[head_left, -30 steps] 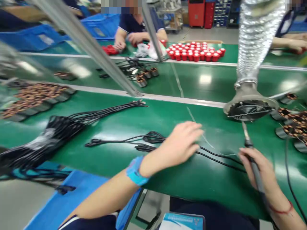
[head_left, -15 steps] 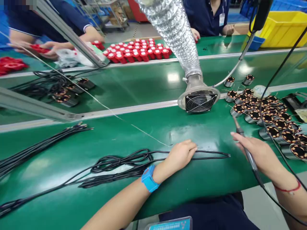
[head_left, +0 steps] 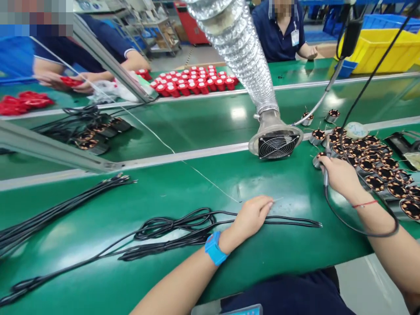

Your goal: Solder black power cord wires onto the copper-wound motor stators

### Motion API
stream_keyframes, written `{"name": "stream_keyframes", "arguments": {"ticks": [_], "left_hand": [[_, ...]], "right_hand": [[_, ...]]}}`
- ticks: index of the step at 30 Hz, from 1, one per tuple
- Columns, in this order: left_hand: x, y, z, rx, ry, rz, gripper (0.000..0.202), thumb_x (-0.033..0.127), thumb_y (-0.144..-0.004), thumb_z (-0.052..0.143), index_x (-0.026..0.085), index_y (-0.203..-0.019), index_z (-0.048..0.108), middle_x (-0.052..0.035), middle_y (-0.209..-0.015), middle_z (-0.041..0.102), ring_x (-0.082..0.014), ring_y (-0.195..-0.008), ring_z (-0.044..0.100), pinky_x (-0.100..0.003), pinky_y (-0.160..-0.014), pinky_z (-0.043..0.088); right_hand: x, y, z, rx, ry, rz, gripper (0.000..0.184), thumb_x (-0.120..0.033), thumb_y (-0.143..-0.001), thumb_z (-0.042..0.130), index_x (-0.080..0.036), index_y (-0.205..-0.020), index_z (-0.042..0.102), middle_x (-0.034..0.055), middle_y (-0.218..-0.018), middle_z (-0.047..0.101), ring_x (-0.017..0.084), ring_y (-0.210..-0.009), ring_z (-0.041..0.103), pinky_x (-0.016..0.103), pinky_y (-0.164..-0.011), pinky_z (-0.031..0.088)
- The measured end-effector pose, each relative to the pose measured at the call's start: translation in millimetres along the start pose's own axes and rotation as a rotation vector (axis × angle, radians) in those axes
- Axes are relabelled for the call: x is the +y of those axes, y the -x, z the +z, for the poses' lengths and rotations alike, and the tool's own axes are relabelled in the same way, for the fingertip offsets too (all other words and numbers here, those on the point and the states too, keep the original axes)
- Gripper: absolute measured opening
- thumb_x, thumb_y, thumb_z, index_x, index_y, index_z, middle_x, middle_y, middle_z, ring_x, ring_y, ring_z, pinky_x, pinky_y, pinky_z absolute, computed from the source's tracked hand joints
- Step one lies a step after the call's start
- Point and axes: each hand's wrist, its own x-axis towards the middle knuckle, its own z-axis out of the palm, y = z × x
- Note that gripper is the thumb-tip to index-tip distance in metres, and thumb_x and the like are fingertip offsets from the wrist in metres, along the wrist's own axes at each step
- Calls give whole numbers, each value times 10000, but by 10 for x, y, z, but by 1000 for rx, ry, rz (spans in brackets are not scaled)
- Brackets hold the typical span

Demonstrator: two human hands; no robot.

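Two bare-tipped black cable ends [head_left: 319,224] lie on the tabletop [head_left: 285,262], just past my left hand [head_left: 253,215] and joined to nothing, so I judge this pair not yet worked. The copper-wound stators [head_left: 374,183] at my right show thin leads and no black cable that I can make out, so those look undone too. Beyond the rail at left, more stators [head_left: 93,142] lie among heaped black cables; I cannot tell whether they are joined.

My left thumb and forefinger pinch one thin wire [head_left: 278,199], its tip poking past them, while that hand lies over the cables. My right hand [head_left: 341,175] is wrapped around one soldering iron [head_left: 326,178], beside the near edge of the stators; I cannot tell whether its tip touches any.

Counting: roughly twenty stators at right, partly overlapping, plus two beyond the rail and three or four at far left; one fan hood [head_left: 278,146]; one long cable bundle [head_left: 78,205], too dense to count.
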Motion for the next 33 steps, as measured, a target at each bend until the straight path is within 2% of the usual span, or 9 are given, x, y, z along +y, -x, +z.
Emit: {"name": "stream_keyframes", "arguments": {"ticks": [4, 7, 10, 13, 18, 22, 26, 30, 33], "left_hand": [[64, -118, -98, -2, 505, -355, 196, 289, -877, 470, 147, -905, 602, 13, -687, 549, -68, -512, 473, -187, -477, 370], [134, -208, -148, 35, 629, -422, 224, 352, -834, 536, 136, -866, 589, 56, -614, 412, -50, -503, 325, -174, -452, 238], [224, -276, -155, -21, 678, -452, 318, 437, -845, 527, 128, -853, 600, 59, -617, 365, -50, -514, 273, -183, -450, 192], [304, -335, -147, -61, 742, -472, 327, 432, -863, 507, 123, -822, 605, 43, -653, 398, -45, -519, 282, -181, -446, 183], [371, -466, -155, -85, 892, -563, 192, 233, -831, 501, 115, -703, 582, 34, -594, 418, -31, -460, 275, -189, -428, 132], [386, -535, -147, -163, 1019, -485, 169, 243, -811, 567, 97, -735, 606, 29, -591, 450, -19, -443, 261, -195, -437, 108], [392, -452, -160, -180, 923, -444, 252, 374, -832, 597, 121, -832, 591, 40, -659, 465, -19, -463, 275, -193, -444, 140], [389, -332, -174, -217, 817, -444, 286, 410, -774, 657, 148, -778, 541, 64, -627, 420, -35, -494, 277, -210, -468, 168], [346, -340, -121, -174, 839, -437, 293, 424, -764, 645, 143, -753, 561, 61, -604, 409, -43, -499, 269, -228, -490, 162]], "right_hand": [[-342, 303, -107, 32, -114, -152, 270, -210, -967, 409, -186, -1108, 637, 45, -736, 627, 175, -690, 568, 281, -655, 398], [-630, 461, -220, 73, -296, -302, 277, -168, -960, 428, -199, -1165, 612, 28, -737, 629, 163, -676, 559, 278, -654, 419], [-807, 485, -310, 83, -418, -388, 299, -131, -944, 455, -196, -1212, 569, 41, -839, 677, 161, -704, 578, 281, -674, 455], [-864, 434, -343, 111, -497, -333, 271, -171, -928, 520, -198, -1197, 547, 81, -1025, 707, 190, -796, 611, 310, -703, 496], [-908, 395, -220, 66, -685, -165, 397, -329, -884, 612, -202, -1239, 487, 142, -1301, 617, 283, -1082, 617, 449, -863, 548], [-953, 417, -82, 61, -812, -98, 427, -384, -899, 590, -224, -1275, 466, 121, -1245, 649, 270, -1078, 650, 449, -864, 569], [-951, 430, -51, 45, -830, -45, 457, -460, -891, 593, -227, -1268, 483, 120, -1216, 660, 279, -1053, 664, 467, -863, 573], [-952, 429, -67, 52, -854, -44, 447, -466, -892, 590, -221, -1251, 486, 125, -1216, 659, 290, -1062, 659, 479, -851, 579], [-967, 423, -70, 63, -857, -53, 423, -445, -891, 598, -224, -1236, 493, 118, -1213, 659, 287, -1061, 656, 467, -830, 585]]}}
